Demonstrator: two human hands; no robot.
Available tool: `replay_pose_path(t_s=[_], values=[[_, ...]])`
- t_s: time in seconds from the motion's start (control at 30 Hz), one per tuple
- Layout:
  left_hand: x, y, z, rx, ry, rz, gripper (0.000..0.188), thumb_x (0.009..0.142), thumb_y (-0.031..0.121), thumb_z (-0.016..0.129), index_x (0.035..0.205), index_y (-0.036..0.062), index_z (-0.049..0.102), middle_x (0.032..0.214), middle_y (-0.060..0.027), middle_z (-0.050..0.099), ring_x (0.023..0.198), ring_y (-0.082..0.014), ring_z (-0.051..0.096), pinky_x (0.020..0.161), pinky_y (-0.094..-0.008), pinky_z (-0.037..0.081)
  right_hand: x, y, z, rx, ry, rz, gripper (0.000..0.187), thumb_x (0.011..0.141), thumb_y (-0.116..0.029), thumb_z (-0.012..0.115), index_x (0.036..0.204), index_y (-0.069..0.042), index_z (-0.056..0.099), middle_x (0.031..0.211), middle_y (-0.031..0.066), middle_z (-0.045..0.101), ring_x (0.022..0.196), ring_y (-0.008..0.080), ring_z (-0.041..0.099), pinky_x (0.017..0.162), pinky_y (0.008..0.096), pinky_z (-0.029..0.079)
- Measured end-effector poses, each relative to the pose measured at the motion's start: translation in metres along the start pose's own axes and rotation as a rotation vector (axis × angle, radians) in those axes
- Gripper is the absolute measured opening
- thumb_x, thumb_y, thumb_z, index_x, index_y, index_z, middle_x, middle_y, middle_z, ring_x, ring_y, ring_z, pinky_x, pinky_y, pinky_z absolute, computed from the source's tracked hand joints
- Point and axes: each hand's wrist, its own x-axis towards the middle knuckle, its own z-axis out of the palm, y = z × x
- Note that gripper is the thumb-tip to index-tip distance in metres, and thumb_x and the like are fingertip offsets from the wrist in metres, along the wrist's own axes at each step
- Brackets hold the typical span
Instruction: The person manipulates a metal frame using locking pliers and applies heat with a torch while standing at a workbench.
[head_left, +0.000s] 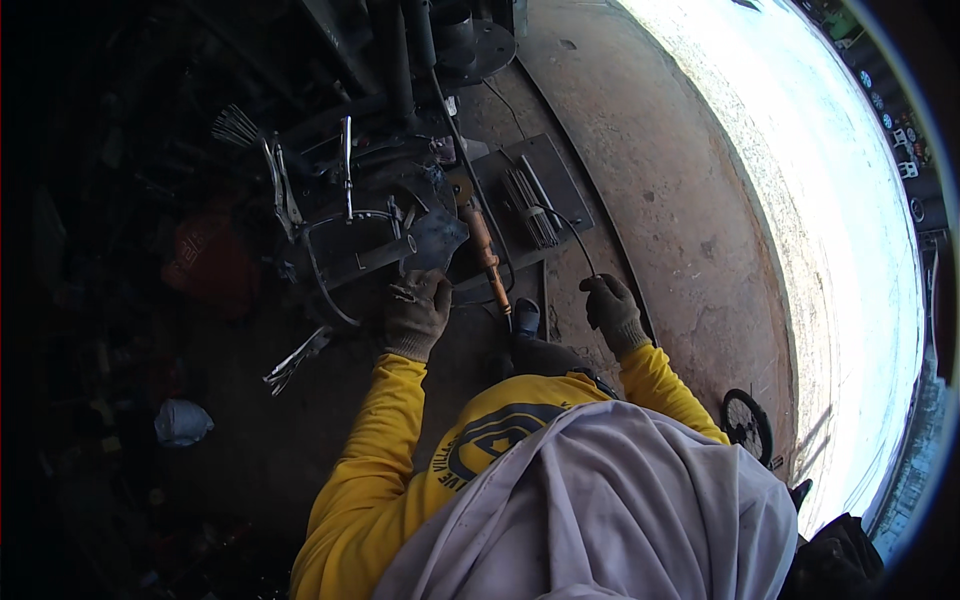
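My left hand (415,312), in a grey-brown work glove, is closed beside the near edge of a dark metal plate (438,238). What its fingers hold, if anything, is hidden. In a matching glove, my right hand (614,312) is shut on a thin dark cable (578,238), which curves up toward a bundle of metal rods (528,207). Between my hands an orange angle grinder (482,240) lies with its disc toward the far side. Left of it are a metal tube (375,260) and a curved metal frame (318,268) with locking clamps (281,190) around it.
The rods lie on a dark flat board (562,190). Another clamp (298,358) sits to the left of my left hand. Dark steel posts (395,60) stand at the back. A bicycle wheel (746,422) shows at right, on the brown floor (690,230) before bright ground.
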Motion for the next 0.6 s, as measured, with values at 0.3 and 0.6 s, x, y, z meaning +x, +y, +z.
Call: replay_pose_path(t_s=[0.3,0.6], values=[[-0.002,0.004,0.014,0.049,0.016,-0.050,0.007,0.089,0.019,0.066,0.087,0.0125,0.063,0.099,0.0009,0.063,0.092,-0.0238,0.062,0.076,-0.0386,0.052,0.028,-0.044,-0.047,0.041,-0.100,-0.094,0.028,0.102,-0.026,0.055,0.103,-0.002,0.068,0.068,0.0015,0.056,0.055,0.0111,0.052,0.051,0.0269,0.044],[0.007,0.024,0.008,0.411,-0.068,-0.007,0.011,0.092,0.024,0.066,0.091,0.0126,0.065,0.100,-0.0044,0.067,0.093,-0.0293,0.065,0.079,-0.0434,0.054,0.178,-0.108,-0.103,0.125,-0.388,0.028,0.028,0.106,-0.026,0.051,0.104,-0.004,0.067,0.070,-0.0006,0.057,0.058,0.0099,0.051,0.052,0.0251,0.039]])
